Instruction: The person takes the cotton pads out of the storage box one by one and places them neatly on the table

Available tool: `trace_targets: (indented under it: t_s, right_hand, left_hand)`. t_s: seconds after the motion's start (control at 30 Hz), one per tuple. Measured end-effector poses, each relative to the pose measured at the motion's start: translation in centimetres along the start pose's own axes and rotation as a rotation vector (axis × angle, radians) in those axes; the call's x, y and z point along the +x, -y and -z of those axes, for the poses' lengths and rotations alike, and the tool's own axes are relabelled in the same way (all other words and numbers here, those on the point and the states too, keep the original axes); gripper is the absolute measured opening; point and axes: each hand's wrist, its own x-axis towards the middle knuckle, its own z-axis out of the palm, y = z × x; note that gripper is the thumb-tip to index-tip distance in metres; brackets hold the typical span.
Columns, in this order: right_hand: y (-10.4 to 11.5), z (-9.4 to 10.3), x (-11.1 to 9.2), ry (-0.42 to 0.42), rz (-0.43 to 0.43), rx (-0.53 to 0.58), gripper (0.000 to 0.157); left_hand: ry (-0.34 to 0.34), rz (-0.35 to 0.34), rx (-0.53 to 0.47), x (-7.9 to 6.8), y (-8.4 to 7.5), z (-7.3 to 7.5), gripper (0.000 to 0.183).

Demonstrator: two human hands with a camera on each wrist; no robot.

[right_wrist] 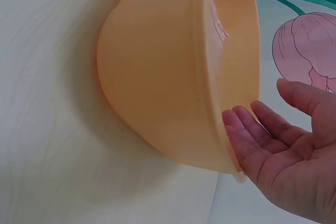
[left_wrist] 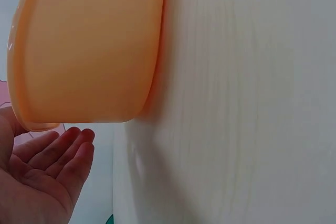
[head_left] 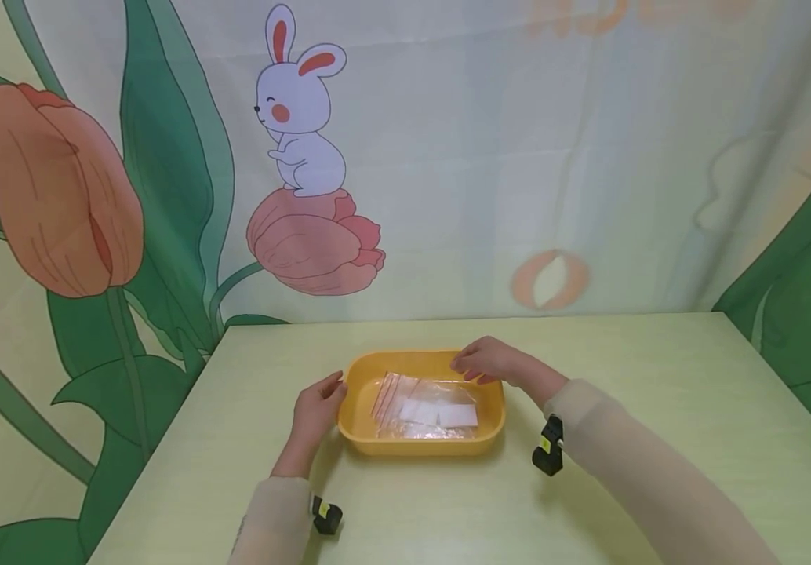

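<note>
A yellow-orange plastic basin [head_left: 421, 448] stands on the table. Inside lie clear zip-lock bags [head_left: 425, 396] with red stripes along their closure and white rectangular patches. My left hand [head_left: 317, 410] is at the basin's left end, its thumb by the rim. Seen from the left wrist, that hand's fingers [left_wrist: 68, 156] are extended and slightly bent just beyond the basin's wall. My right hand [head_left: 493, 359] hovers over the far right corner, fingertips over the rim. In the right wrist view its fingers [right_wrist: 270, 121] are loosely bent with nothing between them and the thumb.
The pale table [head_left: 589, 502] extends around the basin on all sides. Behind it hangs a cloth [head_left: 448, 157] printed with a rabbit and tulips. Each sleeve carries a small black device at the wrist, such as the right one [head_left: 549, 446].
</note>
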Motion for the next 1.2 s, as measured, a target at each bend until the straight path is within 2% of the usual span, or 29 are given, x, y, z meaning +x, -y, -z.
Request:
trace_targets:
  t_s: [0.23, 0.43, 0.57, 0.77, 0.93, 1.1, 1.2]
  right_hand:
    - [0.0, -0.8, 0.7, -0.007, -0.024, -0.004, 0.038]
    - [0.2, -1.4, 0.9, -0.003, -0.043, 0.012, 0.038]
    - [0.4, -1.7, 1.1, -0.009, -0.071, 0.007, 0.037]
    - [0.3, -1.9, 1.5, -0.015, -0.109, -0.035, 0.034]
    - [0.4, -2.1, 1.8, 0.0, -0.124, -0.116, 0.024]
    - [0.2, -2.4, 2.2, 0.012, -0.129, -0.167, 0.033]
    - [0.1, -2.6, 2.4, 0.002, -0.133, -0.183, 0.032]
  left_hand:
    - [-0.012, 0.009, -0.018, 0.0, 0.4, 0.0, 0.044]
    - [0.006, 0.038, -0.084, 0.0, 0.3, -0.1, 0.043]
    - [-0.005, 0.043, -0.116, 0.0, 0.4, -0.3, 0.042]
    - [-0.02, 0.051, -0.136, -0.2, 0.5, -0.6, 0.04]
    - [-0.038, 0.055, -0.119, -0.2, 0.5, -0.6, 0.04]
    - [-0.043, 0.054, -0.124, -0.1, 0.5, -0.6, 0.039]
    - [-0.04, 0.05, -0.136, -0.1, 0.6, -0.6, 0.04]
